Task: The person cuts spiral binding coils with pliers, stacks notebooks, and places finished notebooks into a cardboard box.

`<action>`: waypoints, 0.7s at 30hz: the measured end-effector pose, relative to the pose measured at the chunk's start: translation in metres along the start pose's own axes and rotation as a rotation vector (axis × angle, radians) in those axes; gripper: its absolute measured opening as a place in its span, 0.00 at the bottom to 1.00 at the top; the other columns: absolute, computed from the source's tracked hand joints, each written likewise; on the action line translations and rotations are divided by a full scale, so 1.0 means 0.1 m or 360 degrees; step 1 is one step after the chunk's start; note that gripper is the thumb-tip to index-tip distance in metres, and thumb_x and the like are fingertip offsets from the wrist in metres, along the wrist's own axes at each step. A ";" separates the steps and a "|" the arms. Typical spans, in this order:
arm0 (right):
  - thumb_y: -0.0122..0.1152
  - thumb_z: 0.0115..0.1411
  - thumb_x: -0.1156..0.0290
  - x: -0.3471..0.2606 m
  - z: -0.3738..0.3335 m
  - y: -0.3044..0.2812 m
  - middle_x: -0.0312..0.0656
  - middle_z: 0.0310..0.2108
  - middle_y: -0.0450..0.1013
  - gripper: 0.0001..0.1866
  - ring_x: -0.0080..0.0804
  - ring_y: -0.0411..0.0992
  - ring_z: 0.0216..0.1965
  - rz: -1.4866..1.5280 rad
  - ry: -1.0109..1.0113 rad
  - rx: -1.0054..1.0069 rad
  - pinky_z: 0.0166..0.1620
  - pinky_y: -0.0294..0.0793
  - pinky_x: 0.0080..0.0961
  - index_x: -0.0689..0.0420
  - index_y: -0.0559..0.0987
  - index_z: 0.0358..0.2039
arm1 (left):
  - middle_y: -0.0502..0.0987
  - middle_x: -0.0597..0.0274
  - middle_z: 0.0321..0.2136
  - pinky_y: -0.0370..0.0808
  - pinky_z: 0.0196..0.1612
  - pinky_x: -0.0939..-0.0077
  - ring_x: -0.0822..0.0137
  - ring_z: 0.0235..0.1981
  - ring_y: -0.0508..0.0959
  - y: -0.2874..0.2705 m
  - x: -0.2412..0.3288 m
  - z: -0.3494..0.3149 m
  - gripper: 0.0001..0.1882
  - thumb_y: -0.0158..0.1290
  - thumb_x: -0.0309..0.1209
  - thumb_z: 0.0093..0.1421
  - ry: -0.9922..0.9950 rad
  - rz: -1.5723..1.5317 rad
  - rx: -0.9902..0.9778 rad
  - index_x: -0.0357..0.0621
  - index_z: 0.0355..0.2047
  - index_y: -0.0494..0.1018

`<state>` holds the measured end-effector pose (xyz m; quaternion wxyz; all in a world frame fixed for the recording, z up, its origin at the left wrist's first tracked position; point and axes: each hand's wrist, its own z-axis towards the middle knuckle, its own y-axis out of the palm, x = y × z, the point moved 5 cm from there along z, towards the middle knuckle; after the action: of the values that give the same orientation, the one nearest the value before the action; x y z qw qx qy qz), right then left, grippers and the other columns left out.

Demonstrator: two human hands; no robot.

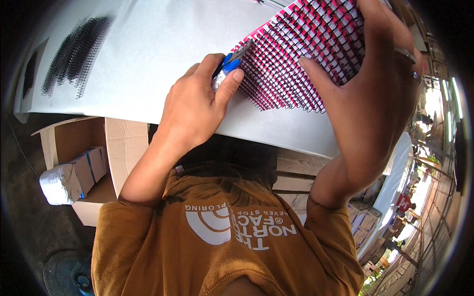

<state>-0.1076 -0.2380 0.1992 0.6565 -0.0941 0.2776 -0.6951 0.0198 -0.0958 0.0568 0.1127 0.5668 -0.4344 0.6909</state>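
A wide row of spiral-bound pink-and-white booklets [291, 59], threaded with black coils, lies at the table's front edge. My left hand [195, 101] is closed around blue-handled pliers [231, 64]. Their metal jaws meet the left edge of the bound row, among the coil ends. My right hand [368, 98] spreads over the right side of the row, thumb stretched out onto the coils and apart from the fingers. Its fingertips run past the upper edge of the picture. A loose bunch of black spiral coils [76, 56] lies at the left of the table.
The white-covered table [148, 64] ends just before my body. Below it at the left stands an open cardboard box [126, 143] with wrapped packs [89, 167] in it. A fan [66, 274] stands on the floor at the lower left. Wooden slats [301, 172] show under the table.
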 end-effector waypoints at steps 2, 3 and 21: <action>0.56 0.54 0.64 0.02 0.01 -0.01 0.52 0.46 0.60 0.27 0.40 0.63 0.44 0.0010 -0.0004 0.0010 0.47 0.67 0.39 0.58 0.61 0.52 | 0.76 0.55 0.28 0.74 0.32 0.73 0.67 0.29 0.78 0.03 -0.06 0.00 0.31 0.33 0.54 0.64 -0.0080 -0.0327 -0.0143 0.37 0.46 0.69; 0.56 0.54 0.64 0.03 0.01 -0.01 0.52 0.46 0.60 0.27 0.40 0.63 0.45 0.0012 -0.0007 0.0014 0.47 0.67 0.39 0.58 0.61 0.52 | 0.75 0.55 0.29 0.75 0.33 0.72 0.65 0.30 0.78 0.09 -0.12 0.00 0.32 0.32 0.55 0.64 -0.0248 -0.0832 -0.0412 0.37 0.48 0.68; 0.55 0.54 0.63 0.20 0.03 -0.08 0.53 0.48 0.58 0.28 0.41 0.62 0.46 0.0007 -0.0045 0.0078 0.48 0.66 0.41 0.58 0.59 0.53 | 0.74 0.48 0.31 0.80 0.32 0.65 0.56 0.31 0.79 0.22 -0.21 -0.02 0.35 0.27 0.54 0.64 -0.0537 -0.2163 -0.1033 0.32 0.52 0.62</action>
<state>-0.1154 -0.2583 0.2015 0.6639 -0.0872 0.2514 -0.6989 0.0115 -0.1000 0.0280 0.6050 0.7453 -0.1830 0.2122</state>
